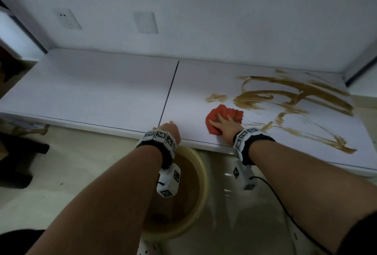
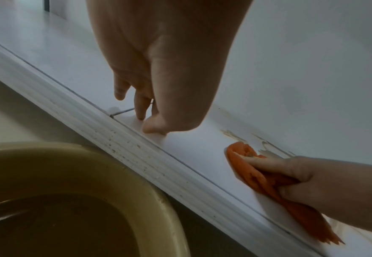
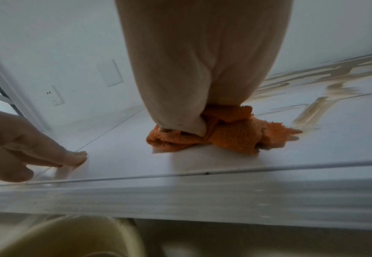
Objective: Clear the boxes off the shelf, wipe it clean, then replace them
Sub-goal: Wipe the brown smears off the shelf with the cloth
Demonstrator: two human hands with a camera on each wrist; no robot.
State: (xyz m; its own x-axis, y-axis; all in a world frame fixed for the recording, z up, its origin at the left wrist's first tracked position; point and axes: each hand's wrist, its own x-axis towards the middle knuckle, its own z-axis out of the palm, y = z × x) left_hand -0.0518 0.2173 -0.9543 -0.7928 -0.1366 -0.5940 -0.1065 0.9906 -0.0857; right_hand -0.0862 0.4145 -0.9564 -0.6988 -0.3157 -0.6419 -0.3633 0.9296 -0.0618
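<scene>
Dim, cool, flat light, source not visible. Head view: strong wide-angle bend at edges, floor bottom-left nearly black, soft focus overall. Left wrist view: left hand (image 2: 165, 69) fills the frame, soft; basin (image 2: 163, 200) murky. Right wrist view: motion blur on brown smears (image 3: 312, 111) and shelf (image 3: 224, 196) front edge; soft shadow under the orange cloth (image 3: 231, 137).

The basin (image 1: 201, 175) is partly hidden by the left forearm, contents perhaps murky water
</scene>
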